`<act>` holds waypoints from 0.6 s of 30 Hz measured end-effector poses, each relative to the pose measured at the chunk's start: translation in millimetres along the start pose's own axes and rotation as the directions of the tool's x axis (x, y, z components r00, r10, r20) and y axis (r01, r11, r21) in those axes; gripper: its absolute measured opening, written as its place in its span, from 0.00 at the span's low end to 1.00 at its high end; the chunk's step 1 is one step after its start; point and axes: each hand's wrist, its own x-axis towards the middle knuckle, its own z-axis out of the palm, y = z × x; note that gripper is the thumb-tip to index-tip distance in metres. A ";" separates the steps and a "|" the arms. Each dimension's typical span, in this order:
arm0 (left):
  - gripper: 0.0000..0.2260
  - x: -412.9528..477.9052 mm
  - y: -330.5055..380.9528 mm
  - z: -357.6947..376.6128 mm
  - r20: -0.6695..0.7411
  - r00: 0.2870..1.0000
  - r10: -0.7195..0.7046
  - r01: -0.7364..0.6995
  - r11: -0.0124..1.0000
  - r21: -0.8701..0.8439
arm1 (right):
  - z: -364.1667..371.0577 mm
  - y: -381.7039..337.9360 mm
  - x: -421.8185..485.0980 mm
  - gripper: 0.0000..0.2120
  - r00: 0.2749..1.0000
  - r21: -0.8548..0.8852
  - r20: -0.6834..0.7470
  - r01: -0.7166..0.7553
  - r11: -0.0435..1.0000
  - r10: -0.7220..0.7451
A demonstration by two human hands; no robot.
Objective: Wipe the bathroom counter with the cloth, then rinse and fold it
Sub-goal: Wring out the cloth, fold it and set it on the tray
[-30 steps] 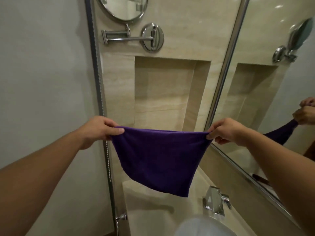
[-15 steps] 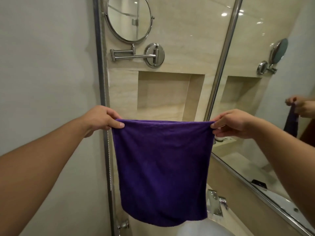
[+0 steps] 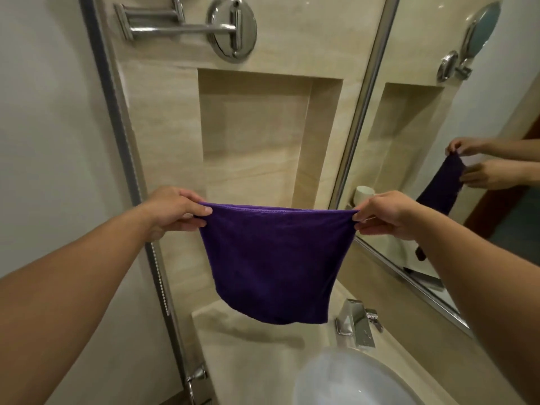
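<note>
Both hands up in front of the chest, purple cloth (image 3: 271, 258) stretched between them in the air. Left hand (image 3: 172, 210) pinches the cloth's top left corner, thumb on the near face, other fingers curled behind it; fingers closed tight on the fabric. Right hand (image 3: 385, 213) pinches the top right corner the same way, thumb and forefinger closed on the hem. Top edge of the cloth runs nearly level and taut, stitched hem visible along it. The rest hangs free, narrowing a little toward the bottom, lower edge blurred. Whether it is a single layer or already doubled, cannot tell.

Cloth hangs above the beige stone counter (image 3: 251, 346), not touching it; its shadow falls on the counter's back left part. White basin (image 3: 350, 381) sits at the counter's near edge, below and right of the cloth. Chrome faucet (image 3: 355, 323) stands at the counter's right edge, just beside the basin, near the cloth's lower right corner but apart from it.

Behind the cloth, a recessed niche (image 3: 263, 135) in the tiled wall. Above it a chrome wall mount (image 3: 230, 27) with a folding arm. Large mirror (image 3: 438, 127) on the right wall reflects both hands, the hanging cloth and a white cup. Glass panel with metal frame (image 3: 122, 127) on the left.
</note>
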 end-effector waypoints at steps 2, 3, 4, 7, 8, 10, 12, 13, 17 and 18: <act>0.08 19.0 -12.4 15.0 -0.039 0.999 -0.002 0.001 0.999 -0.042 | 8.2 9.0 28.2 0.07 0.999 0.020 -0.033 -0.009 1.000 0.010; 0.08 27.7 -17.3 22.0 -0.067 0.998 -0.003 -0.001 0.998 -0.065 | 11.6 12.9 41.5 0.07 0.999 0.025 -0.054 -0.004 1.000 0.005; 0.08 37.3 -22.5 29.2 -0.098 0.995 0.000 -0.008 0.996 -0.085 | 15.1 16.1 55.5 0.06 0.998 0.022 -0.070 0.004 1.000 -0.002; 0.07 55.5 -33.5 43.8 -0.199 0.978 0.064 -0.077 0.995 -0.060 | 23.0 20.4 83.2 0.06 0.993 0.034 -0.115 0.041 0.999 -0.037; 0.07 56.6 -34.4 46.8 -0.237 0.965 0.115 -0.123 0.992 -0.017 | 24.7 20.5 86.2 0.07 0.991 0.056 -0.123 0.061 0.997 -0.053; 0.08 53.6 -37.2 52.2 -0.284 0.928 0.242 -0.224 0.970 0.096 | 27.3 24.5 86.9 0.08 0.986 0.102 -0.147 0.089 0.991 -0.073; 0.09 50.3 -48.8 52.9 -0.284 0.904 0.320 -0.289 0.946 0.147 | 29.5 35.1 82.6 0.08 0.982 0.094 -0.165 0.110 0.990 -0.093; 0.10 47.6 -56.9 52.1 -0.275 0.902 0.333 -0.298 0.941 0.159 | 30.8 43.2 78.8 0.07 0.982 0.076 -0.162 0.111 0.991 -0.097; 0.11 34.1 -115.3 65.9 -0.199 0.931 0.306 -0.271 0.945 0.183 | 47.7 113.8 67.6 0.06 0.987 -0.043 -0.152 0.051 0.998 -0.057; 0.12 29.2 -133.9 71.7 -0.177 0.942 0.284 -0.250 0.949 0.192 | 53.2 133.4 65.2 0.06 0.988 -0.101 -0.147 0.027 0.994 -0.042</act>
